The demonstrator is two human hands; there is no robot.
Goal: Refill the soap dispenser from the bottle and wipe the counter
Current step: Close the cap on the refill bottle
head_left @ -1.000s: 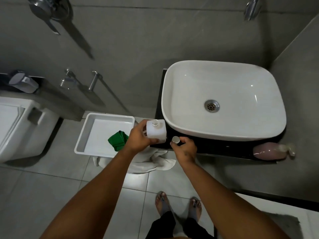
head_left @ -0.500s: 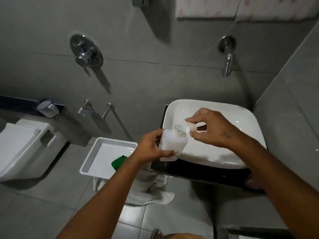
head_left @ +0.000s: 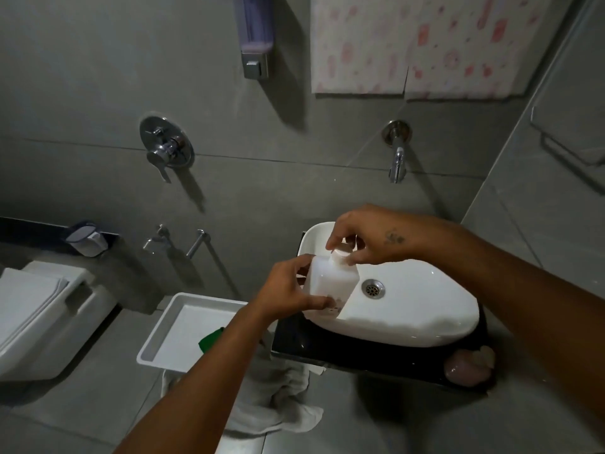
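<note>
My left hand (head_left: pixel 288 290) grips a white square plastic bottle (head_left: pixel 330 283) by its side, holding it tilted over the left rim of the white basin (head_left: pixel 425 309). My right hand (head_left: pixel 370 237) pinches the small white cap (head_left: pixel 340 252) right at the bottle's neck. A wall soap dispenser (head_left: pixel 255 44), purple with a metal push button, hangs high on the grey wall. The black counter (head_left: pixel 294 342) lies under the basin. A green cloth (head_left: pixel 211 339) rests in a white tray, partly hidden by my left forearm.
A white tray (head_left: pixel 170 326) stands left of the counter, with a white towel (head_left: pixel 275 398) on the floor below. A pink bottle (head_left: pixel 465 368) lies on the counter's front right. Wall tap (head_left: pixel 396 158), shower mixer (head_left: pixel 165 149), toilet (head_left: pixel 36 316) at left.
The view has tilted up, bringing the wall dispenser into sight. My right hand took the cap from the counter up to the bottle's neck; my left hand raised the bottle over the basin.
</note>
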